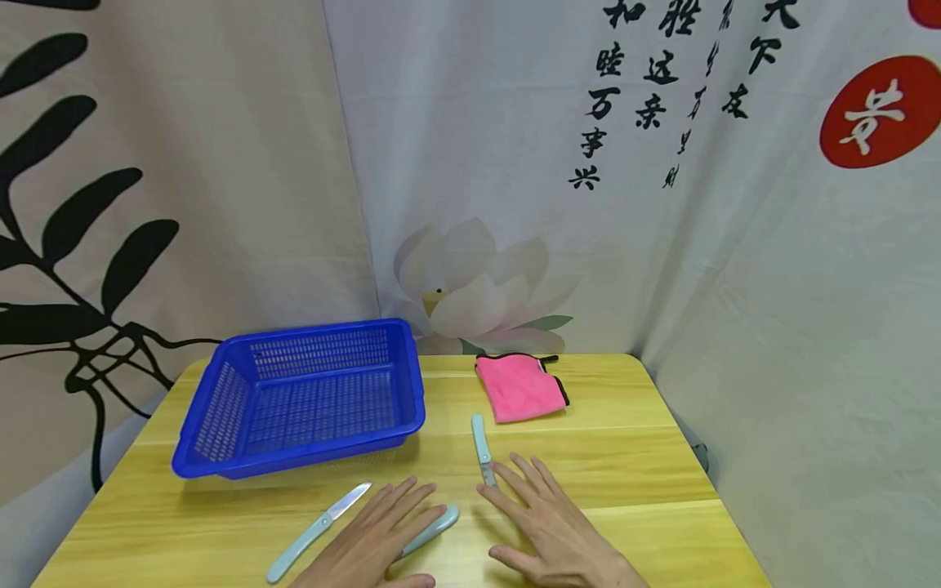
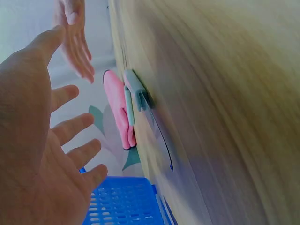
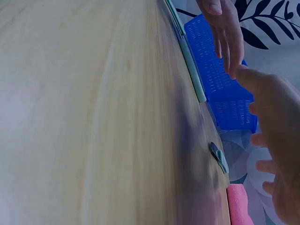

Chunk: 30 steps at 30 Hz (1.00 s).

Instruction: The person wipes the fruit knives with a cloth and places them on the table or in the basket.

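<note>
My left hand (image 1: 378, 535) is spread, palm down, low over the front of the table, holding nothing. To its left lies a knife (image 1: 305, 544) with a pale blue handle and a bare silver blade. Partly hidden beneath that hand is a second knife, whose pale blue handle (image 1: 435, 529) sticks out to the right. My right hand (image 1: 547, 527), fingers apart and holding nothing, hovers right of it. Just beyond its fingertips is a third pale blue knife (image 1: 481, 441), its blade partly covered by those fingers in the head view. Both wrist views show the palms raised off the tabletop.
A blue perforated plastic basket (image 1: 316, 400) stands at the back left of the wooden table (image 1: 625, 457). Near the back edge lies a folded pink cloth (image 1: 520, 388) with black trim. Printed curtains (image 1: 478, 163) hang behind and at the sides.
</note>
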Available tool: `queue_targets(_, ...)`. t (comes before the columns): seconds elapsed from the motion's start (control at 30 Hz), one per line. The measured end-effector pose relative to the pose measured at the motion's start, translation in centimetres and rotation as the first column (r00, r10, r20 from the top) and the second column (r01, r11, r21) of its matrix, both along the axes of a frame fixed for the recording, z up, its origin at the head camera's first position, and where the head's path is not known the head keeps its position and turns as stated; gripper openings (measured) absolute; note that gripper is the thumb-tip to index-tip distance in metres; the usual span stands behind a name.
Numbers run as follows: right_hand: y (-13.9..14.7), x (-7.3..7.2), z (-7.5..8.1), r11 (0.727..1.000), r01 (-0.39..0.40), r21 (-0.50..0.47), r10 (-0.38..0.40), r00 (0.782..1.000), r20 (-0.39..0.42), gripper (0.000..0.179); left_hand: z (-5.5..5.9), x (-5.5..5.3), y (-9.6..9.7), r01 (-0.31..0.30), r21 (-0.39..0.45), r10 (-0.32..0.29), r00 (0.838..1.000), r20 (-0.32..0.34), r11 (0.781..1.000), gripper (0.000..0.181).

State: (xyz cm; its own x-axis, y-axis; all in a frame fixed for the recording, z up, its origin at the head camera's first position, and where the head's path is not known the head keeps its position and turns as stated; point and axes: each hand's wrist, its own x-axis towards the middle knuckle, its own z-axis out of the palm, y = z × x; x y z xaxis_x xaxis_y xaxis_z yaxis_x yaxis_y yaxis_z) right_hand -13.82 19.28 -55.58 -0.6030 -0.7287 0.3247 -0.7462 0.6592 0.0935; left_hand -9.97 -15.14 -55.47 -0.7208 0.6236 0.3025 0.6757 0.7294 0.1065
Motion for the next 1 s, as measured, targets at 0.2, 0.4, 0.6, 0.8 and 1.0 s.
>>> queue_targets(0.2, 0.0, 0.2, 0.0, 1.000, -0.003, 0.002, 0.004, 1.000, -0.006, 0.081, 0.1, 0.1, -0.2, -0.006, 0.016, 0.005, 0.999, 0.034, 1.000, 0.077)
queue_targets(0.4, -0.1, 0.2, 0.2, 1.000, -0.008, 0.003, 0.008, 1.000, -0.017, 0.079, 0.0, 0.3, -0.7, -0.015, 0.028, 0.014, 1.000, 0.024, 0.999, 0.076)
queue_targets(0.6, -0.2, 0.2, 0.5, 1.000, -0.007, 0.009, 0.008, 0.997, -0.071, 0.078, -0.1, 0.4, -1.7, -0.015, 0.057, 0.017, 0.999, -0.031, 0.998, 0.076)
queue_targets(0.8, -0.1, 0.2, 0.8, 1.000, -0.006, 0.002, 0.007, 0.997, -0.082, 0.078, 0.0, 0.6, -2.9, -0.042, 0.079, 0.049, 0.995, -0.084, 0.996, 0.076)
queue_targets(1.0, 0.2, 0.2, 0.9, 1.000, 0.003, -0.015, -0.003, 1.000, -0.027, 0.082, 0.5, 1.1, -4.6, -0.153, 0.107, 0.153, 0.988, 0.005, 0.982, 0.074)
